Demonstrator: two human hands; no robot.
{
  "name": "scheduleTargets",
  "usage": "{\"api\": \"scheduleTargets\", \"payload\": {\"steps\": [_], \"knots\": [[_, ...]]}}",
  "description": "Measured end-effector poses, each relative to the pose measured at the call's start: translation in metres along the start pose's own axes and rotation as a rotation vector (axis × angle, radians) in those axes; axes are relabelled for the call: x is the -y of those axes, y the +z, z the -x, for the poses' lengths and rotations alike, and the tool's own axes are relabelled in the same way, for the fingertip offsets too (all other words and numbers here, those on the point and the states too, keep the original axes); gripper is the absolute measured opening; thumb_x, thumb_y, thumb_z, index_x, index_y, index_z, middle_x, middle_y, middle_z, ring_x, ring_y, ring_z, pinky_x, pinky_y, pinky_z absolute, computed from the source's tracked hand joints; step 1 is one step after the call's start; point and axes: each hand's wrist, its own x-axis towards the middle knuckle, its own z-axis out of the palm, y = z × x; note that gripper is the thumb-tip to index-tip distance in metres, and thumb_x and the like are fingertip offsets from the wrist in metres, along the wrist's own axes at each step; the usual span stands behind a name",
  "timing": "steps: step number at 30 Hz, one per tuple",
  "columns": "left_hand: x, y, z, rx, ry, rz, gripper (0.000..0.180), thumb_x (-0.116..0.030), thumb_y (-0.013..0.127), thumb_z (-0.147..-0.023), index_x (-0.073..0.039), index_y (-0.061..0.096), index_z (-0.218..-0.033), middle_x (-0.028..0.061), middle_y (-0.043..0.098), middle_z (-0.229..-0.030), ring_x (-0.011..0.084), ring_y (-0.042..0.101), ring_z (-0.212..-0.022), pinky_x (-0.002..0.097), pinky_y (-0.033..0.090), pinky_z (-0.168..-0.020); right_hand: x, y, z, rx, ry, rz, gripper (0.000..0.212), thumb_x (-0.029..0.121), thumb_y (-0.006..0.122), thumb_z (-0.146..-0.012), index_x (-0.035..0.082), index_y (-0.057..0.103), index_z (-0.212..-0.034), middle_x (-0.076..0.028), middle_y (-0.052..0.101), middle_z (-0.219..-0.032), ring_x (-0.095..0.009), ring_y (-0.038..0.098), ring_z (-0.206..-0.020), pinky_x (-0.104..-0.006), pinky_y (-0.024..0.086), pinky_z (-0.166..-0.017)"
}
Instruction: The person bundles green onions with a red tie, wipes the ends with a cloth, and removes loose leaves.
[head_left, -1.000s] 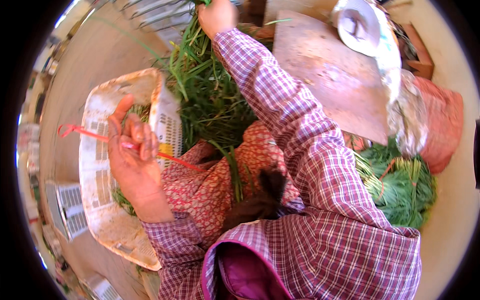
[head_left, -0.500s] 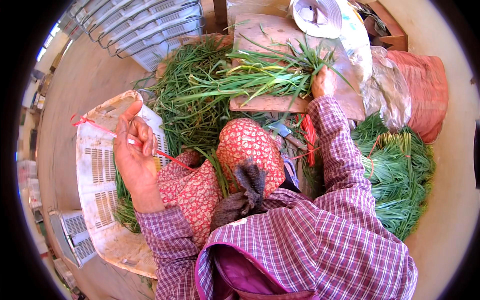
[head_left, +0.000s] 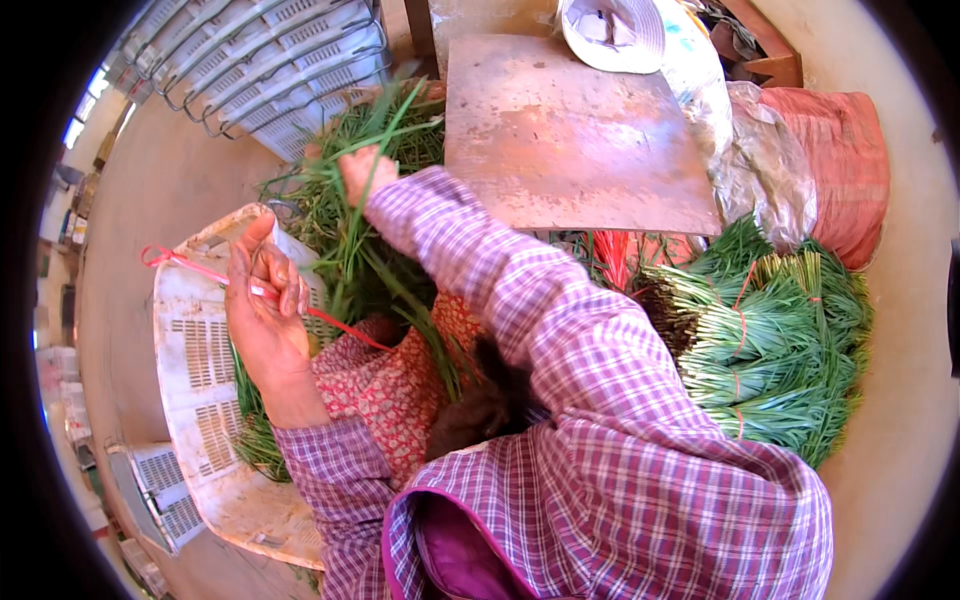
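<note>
Since the half-second-earlier frame, the right hand (head_left: 368, 172) has swung from above the table (head_left: 570, 135) to the upper left of the frame, and the long leaves that lay across the tabletop have left it. The right hand is now over the pile of long green leaves (head_left: 335, 235), left of the table's near corner. Motion blurs its fingers and leaves cross in front, so I cannot tell how far open its grip is or whether it has hold of any.

The left hand (head_left: 268, 320) stays raised at centre left, palm up, index finger pointing upward and the other fingers loosely curled. Its grip is nearly closed on a red ribbon (head_left: 345, 328), which passes through it, one end looped to the left, the other trailing toward the red floral cloth (head_left: 350, 390).

Below and left of that hand stands a white crate (head_left: 205, 340) with greens (head_left: 262, 450) inside. Tied green bundles (head_left: 760, 370) lie at the right; red strips (head_left: 610, 255) show below the table's near edge. A pale hat (head_left: 615, 35) sits at its upper right corner.
</note>
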Motion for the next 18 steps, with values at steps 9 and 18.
{"api": "scheduleTargets", "payload": {"steps": [9,18], "knots": [[-0.011,-0.016,-0.001,0.001,0.01,-0.014,0.045,-0.035,0.049,-0.1,0.004,0.052,-0.123,-0.0028,0.044,-0.064,0.0042,0.034,-0.045,0.0196,0.028,-0.041,-0.025,-0.137,0.038,-0.424,0.036,-0.48,0.034,-0.008,0.051,-0.077,-0.002,0.057,-0.11,-0.02,0.06,-0.096,-0.031,0.06,-0.09,-0.0418,0.052,-0.08],[0.0,-0.006,-0.004,0.037,-0.027,-0.036,0.043,-0.035,0.049,-0.099,0.004,0.054,-0.118,-0.0025,0.044,-0.064,0.0042,0.034,-0.044,0.0198,0.027,-0.04,-0.23,-0.181,0.179,-0.667,0.488,0.193,0.027,0.012,0.053,-0.088,0.005,0.056,-0.114,-0.02,0.056,-0.101,-0.038,0.057,-0.093,-0.0427,0.046,-0.082]]}}
